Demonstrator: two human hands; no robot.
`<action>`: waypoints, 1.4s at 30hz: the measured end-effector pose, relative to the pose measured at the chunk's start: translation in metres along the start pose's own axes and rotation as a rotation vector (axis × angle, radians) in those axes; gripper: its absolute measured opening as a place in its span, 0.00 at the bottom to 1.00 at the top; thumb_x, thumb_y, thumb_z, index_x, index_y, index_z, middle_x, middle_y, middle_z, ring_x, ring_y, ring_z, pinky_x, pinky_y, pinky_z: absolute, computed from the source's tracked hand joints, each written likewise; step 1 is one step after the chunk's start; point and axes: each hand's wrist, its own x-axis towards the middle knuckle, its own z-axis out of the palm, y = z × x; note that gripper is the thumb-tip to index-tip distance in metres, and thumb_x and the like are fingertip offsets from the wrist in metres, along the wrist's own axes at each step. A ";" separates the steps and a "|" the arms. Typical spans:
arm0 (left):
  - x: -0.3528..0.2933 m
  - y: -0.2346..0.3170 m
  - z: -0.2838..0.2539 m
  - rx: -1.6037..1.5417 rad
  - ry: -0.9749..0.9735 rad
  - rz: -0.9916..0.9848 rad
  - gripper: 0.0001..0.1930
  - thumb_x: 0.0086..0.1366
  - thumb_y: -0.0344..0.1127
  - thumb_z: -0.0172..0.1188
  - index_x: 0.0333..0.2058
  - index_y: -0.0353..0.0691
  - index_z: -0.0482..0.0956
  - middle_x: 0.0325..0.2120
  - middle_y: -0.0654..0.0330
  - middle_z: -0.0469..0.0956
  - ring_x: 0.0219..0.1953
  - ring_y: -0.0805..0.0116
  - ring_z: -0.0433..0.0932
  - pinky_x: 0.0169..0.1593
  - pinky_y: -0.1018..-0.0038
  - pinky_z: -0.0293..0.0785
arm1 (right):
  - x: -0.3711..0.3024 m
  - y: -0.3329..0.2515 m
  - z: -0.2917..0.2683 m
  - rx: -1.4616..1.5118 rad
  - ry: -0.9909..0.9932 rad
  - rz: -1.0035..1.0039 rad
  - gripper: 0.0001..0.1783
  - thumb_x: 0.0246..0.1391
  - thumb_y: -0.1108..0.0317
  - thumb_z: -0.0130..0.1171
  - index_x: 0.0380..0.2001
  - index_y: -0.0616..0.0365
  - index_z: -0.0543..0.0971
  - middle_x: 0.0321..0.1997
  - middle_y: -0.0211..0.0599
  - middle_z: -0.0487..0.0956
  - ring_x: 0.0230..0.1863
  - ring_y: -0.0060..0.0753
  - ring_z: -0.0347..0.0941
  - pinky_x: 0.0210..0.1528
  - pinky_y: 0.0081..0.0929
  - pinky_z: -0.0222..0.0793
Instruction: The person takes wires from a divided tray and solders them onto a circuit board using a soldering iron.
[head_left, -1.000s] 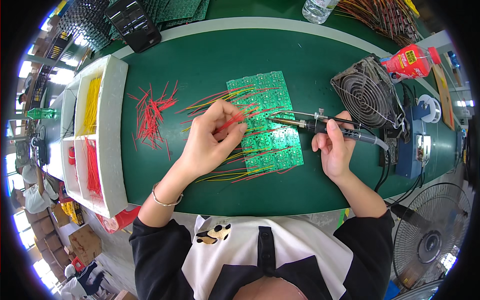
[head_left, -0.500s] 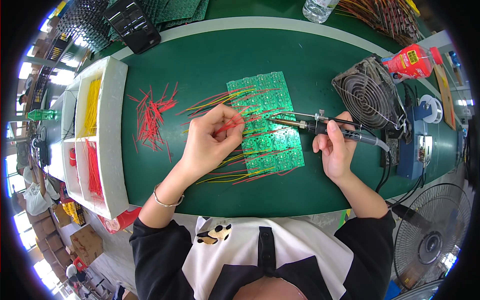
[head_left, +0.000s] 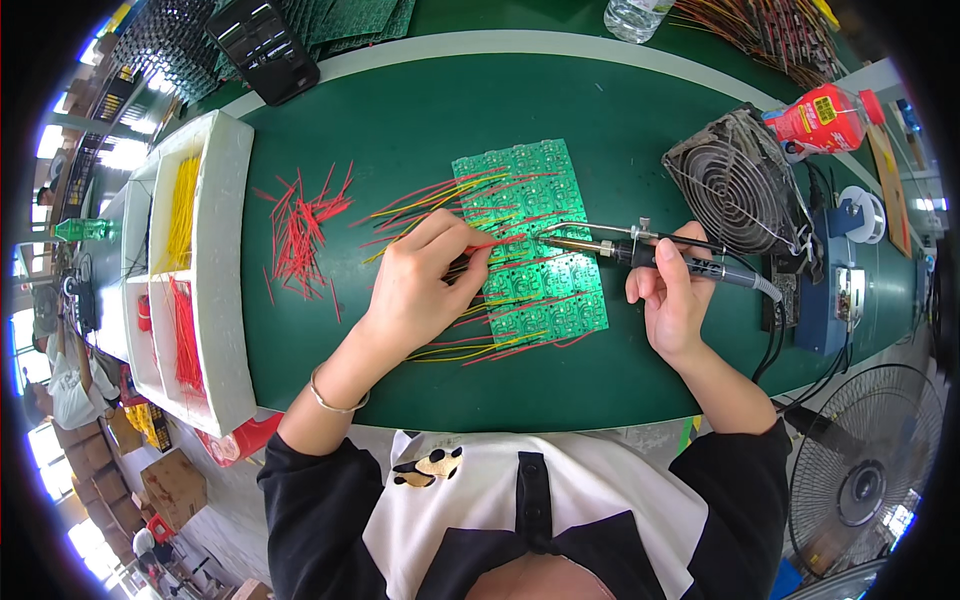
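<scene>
A green circuit board panel (head_left: 560, 308) lies flat on the table, with red and yellow wires (head_left: 440, 352) sticking out past its left side. Over the panel's left edge, my left hand (head_left: 425, 275) is closed in a pinch on red wire (head_left: 498, 242), whose end reaches onto the board. My right hand (head_left: 677, 295) grips a soldering iron (head_left: 640, 254) from the right. Its tip is at the middle of the panel, close to that wire's end; whether they touch I cannot tell. A thin metal tube runs along the top of the iron.
A loose pile of red wires (head_left: 305, 225) lies left of the panel. Beyond it stands a white foam box (head_left: 232, 260) with yellow and red wires in compartments. At the right are a fan unit with a round grille (head_left: 728, 185), a red-labelled bottle (head_left: 822, 120) and a blue solder station (head_left: 822, 290).
My left fingers have shifted slightly; the red wire now points right, flatter along the board, toward the iron's tip. My right hand and the iron stay nearly in place.
</scene>
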 end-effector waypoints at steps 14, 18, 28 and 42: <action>0.000 0.006 -0.006 0.024 -0.067 -0.041 0.04 0.50 0.22 0.57 0.26 0.35 0.76 0.23 0.60 0.71 0.19 0.70 0.71 0.22 0.77 0.68 | -0.001 0.001 -0.003 0.031 -0.012 -0.004 0.11 0.54 0.69 0.50 0.24 0.54 0.60 0.17 0.25 0.62 0.13 0.13 0.59 0.16 0.19 0.63; 0.001 0.007 -0.007 -0.011 -0.066 -0.074 0.04 0.50 0.22 0.57 0.26 0.35 0.77 0.23 0.60 0.72 0.18 0.71 0.70 0.21 0.78 0.67 | 0.000 0.001 -0.003 0.024 -0.003 0.001 0.11 0.54 0.69 0.50 0.24 0.54 0.60 0.17 0.25 0.62 0.13 0.13 0.59 0.16 0.19 0.62; -0.002 0.000 -0.003 -0.014 -0.022 0.015 0.06 0.48 0.20 0.59 0.27 0.36 0.78 0.23 0.64 0.72 0.12 0.81 0.56 0.16 0.82 0.52 | 0.000 0.001 -0.001 0.011 -0.007 0.005 0.11 0.55 0.69 0.50 0.24 0.54 0.60 0.17 0.25 0.62 0.13 0.13 0.59 0.16 0.19 0.62; -0.004 -0.001 -0.001 0.001 0.000 0.017 0.07 0.47 0.21 0.59 0.27 0.37 0.79 0.22 0.65 0.72 0.11 0.81 0.55 0.15 0.82 0.52 | 0.000 0.001 -0.001 -0.007 -0.027 0.005 0.11 0.54 0.68 0.50 0.23 0.54 0.60 0.16 0.25 0.62 0.13 0.13 0.58 0.16 0.18 0.62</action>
